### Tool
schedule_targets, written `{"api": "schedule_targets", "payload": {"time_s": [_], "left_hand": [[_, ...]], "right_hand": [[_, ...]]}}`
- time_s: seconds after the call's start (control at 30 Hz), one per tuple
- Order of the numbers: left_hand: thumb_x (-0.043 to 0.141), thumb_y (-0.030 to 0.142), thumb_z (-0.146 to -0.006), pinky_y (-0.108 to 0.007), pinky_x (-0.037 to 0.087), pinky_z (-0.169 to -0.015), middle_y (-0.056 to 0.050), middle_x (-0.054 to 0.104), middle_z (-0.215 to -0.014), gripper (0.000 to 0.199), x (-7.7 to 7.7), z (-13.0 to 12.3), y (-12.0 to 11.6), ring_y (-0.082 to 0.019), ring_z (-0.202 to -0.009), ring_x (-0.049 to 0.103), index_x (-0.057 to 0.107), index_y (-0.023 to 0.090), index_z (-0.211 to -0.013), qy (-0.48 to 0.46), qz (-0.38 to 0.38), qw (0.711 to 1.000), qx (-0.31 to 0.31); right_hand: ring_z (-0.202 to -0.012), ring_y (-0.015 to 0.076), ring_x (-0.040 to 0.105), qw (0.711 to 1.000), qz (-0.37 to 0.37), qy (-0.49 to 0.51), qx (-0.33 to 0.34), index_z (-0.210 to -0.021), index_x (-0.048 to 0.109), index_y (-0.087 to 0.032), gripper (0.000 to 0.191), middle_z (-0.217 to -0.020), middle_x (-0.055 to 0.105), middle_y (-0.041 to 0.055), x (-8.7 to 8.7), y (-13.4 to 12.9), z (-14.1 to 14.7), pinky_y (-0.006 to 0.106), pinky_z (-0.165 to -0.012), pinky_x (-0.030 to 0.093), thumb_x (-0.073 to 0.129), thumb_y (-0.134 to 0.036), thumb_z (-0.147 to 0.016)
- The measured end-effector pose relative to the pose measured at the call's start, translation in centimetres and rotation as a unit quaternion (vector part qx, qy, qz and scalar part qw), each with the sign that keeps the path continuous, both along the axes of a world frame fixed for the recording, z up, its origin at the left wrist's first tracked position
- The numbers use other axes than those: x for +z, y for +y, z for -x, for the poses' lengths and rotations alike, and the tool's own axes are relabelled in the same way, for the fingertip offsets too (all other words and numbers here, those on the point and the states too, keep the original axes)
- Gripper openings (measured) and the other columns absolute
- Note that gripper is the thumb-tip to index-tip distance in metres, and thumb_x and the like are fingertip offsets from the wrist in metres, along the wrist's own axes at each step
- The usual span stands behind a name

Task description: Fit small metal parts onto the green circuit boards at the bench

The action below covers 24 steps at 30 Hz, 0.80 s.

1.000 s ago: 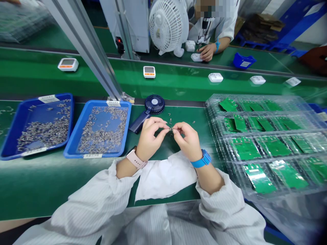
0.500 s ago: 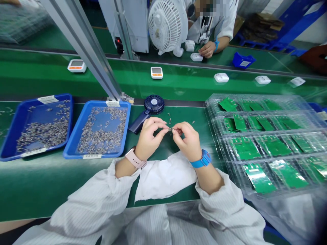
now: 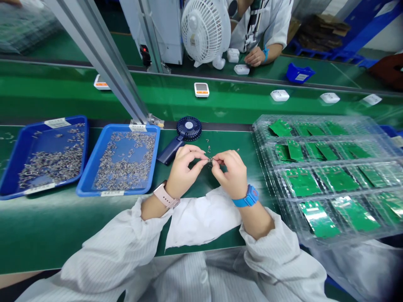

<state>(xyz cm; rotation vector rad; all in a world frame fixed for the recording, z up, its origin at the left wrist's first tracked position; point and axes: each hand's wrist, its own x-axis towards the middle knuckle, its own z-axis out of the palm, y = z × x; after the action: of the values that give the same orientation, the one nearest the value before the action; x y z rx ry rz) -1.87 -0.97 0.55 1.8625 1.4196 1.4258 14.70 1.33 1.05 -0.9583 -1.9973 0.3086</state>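
My left hand pinches a tiny shiny metal part between thumb and forefinger. Opposite it, my right hand has its thumb and forefinger closed on the same spot, so both sets of fingertips nearly meet. The part's exact kind is too small to make out. A few loose metal pieces lie on the green table just beyond the fingertips. Below the hands is a crumpled white cloth. Many similar metal pieces fill a blue tray to the left.
Another blue tray of metal pieces sits farther left. A dark handheld fan lies behind my left hand. Stacked clear plastic trays with green circuit boards stand right. White devices ride a green belt; across it a co-worker's hand works.
The white devices on the green belt have shifted to the right. Both my hands stay almost in place around the small metal part, the right fingers moving slightly.
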Motion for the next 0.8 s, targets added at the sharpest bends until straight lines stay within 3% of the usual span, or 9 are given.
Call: {"api": "schedule_targets", "payload": {"time_s": [0.17, 0.33, 0.6, 0.8], "left_hand": [[0.061, 0.018, -0.088, -0.041, 0.047, -0.093, -0.005, 0.063, -0.098, 0.007, 0.1, 0.1, 0.1, -0.02, -0.099, 0.061, 0.066, 0.02, -0.084, -0.013, 0.008, 1.0, 0.001], [0.067, 0.022, -0.086, -0.04, 0.045, -0.095, -0.005, 0.062, -0.101, 0.004, 0.2, -0.1, -0.2, -0.02, -0.102, 0.059, 0.068, 0.02, -0.09, 0.029, -0.012, 0.999, 0.007], [0.065, 0.02, -0.085, -0.039, 0.044, -0.095, -0.005, 0.063, -0.099, 0.001, 0.3, -0.3, -0.5, -0.02, -0.101, 0.058, 0.065, 0.019, -0.086, 0.019, -0.025, 1.0, 0.004], [0.067, 0.018, -0.081, -0.037, 0.043, -0.096, -0.004, 0.065, -0.098, 0.004, 1.1, 0.0, -0.4, -0.019, -0.1, 0.059, 0.065, 0.019, -0.083, 0.027, -0.04, 0.998, 0.034]], "right_hand": [[-0.074, 0.0161, 0.056, 1.0, 0.003, 0.015, -0.003, -0.086, 0.06, -0.02, 0.009, -0.077, 0.062, 0.0019, 0.2, 0.3, -0.4, 0.032, -0.071, 0.047, 0.055, -0.013, -0.088], [-0.068, 0.0131, 0.054, 0.995, 0.076, 0.062, -0.014, -0.083, 0.061, -0.02, 0.008, -0.073, 0.059, -0.0008, 0.5, 0.0, -0.1, 0.027, -0.066, 0.046, 0.057, -0.013, -0.085], [-0.071, 0.0125, 0.055, 0.99, 0.128, 0.04, 0.033, -0.088, 0.062, -0.019, 0.006, -0.078, 0.06, 0.0, 0.9, -0.4, 0.1, 0.025, -0.067, 0.046, 0.056, -0.019, -0.089], [-0.077, 0.0158, 0.059, 0.99, 0.139, 0.012, 0.037, -0.103, 0.062, -0.02, 0.016, -0.086, 0.062, 0.0026, -0.3, 0.4, -0.4, 0.028, -0.07, 0.048, 0.053, -0.03, -0.093]]}}
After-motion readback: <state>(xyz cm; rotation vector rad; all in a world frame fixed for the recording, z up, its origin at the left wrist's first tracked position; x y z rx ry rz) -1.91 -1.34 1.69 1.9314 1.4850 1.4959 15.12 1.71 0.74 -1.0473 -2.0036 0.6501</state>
